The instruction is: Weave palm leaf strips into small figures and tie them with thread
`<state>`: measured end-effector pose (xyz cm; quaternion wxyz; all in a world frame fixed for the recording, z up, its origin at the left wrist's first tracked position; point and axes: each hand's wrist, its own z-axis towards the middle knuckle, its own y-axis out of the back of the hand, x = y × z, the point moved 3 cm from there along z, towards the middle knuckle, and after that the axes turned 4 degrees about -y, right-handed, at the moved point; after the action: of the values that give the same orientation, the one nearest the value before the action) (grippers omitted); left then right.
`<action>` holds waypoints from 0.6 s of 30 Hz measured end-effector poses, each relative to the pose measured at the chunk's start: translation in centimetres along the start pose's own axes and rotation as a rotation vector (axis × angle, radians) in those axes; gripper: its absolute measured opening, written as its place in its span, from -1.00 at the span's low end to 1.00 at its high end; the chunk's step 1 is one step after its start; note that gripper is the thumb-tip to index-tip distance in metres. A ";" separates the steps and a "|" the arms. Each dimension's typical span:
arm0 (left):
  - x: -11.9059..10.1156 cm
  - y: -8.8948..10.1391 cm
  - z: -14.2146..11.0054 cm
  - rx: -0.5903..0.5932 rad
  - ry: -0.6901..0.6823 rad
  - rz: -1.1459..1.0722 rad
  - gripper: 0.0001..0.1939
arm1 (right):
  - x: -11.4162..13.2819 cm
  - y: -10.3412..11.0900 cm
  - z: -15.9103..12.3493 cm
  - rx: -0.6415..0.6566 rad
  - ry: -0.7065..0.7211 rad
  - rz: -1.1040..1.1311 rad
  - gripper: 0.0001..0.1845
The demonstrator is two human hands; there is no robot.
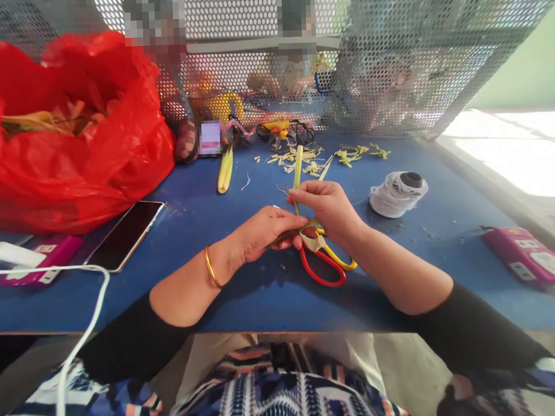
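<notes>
My left hand [274,227], with a gold bangle at the wrist, is closed on a folded dark green leaf strip [285,235]. My right hand [329,207] meets it at the fingertips. Between its thumb and fingers it pinches a pale yellow-green leaf strip [298,168] that points away from me. Scissors [323,282] with one red and one yellow handle loop lie under my hands, their blades hidden. Left of the hands rests a thicker yellow-green leaf bundle [225,170]. A spool of white thread [398,194] stands to the right.
At the left sits a red plastic bag [76,178] of leaf pieces, before a phone [128,234] and a white cable [101,293]. Leaf scraps [303,160] lie near the perforated metal screen [382,65]. A magenta box [529,254] is at right. People sit beyond the screen.
</notes>
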<state>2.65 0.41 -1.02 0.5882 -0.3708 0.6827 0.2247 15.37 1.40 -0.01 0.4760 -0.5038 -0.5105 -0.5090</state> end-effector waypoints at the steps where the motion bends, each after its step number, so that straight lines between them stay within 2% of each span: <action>1: 0.1 0.0 0.0 -0.001 0.000 0.006 -0.75 | -0.1 0.0 0.1 -0.012 0.022 -0.017 -0.74; 4: 0.4 0.1 0.1 -0.043 0.012 -0.021 -0.74 | -0.1 0.1 0.5 -0.012 0.067 -0.099 -0.70; 10: -0.3 1.0 0.3 -0.168 0.021 -0.180 -0.62 | 0.5 0.8 0.8 0.083 0.113 -0.282 -0.51; 14: -0.5 1.5 0.4 -0.210 0.012 -0.190 -0.65 | 0.5 1.0 0.8 0.068 0.194 -0.396 -0.70; 18: -0.1 1.3 0.4 -0.179 -0.008 -0.158 -0.75 | 0.0 0.8 1.1 0.051 0.213 -0.453 -0.80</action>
<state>1.93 1.54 -1.21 0.5714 -0.4735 0.6261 0.2393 16.25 2.49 -0.02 0.4135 -0.3076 -0.5701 -0.6398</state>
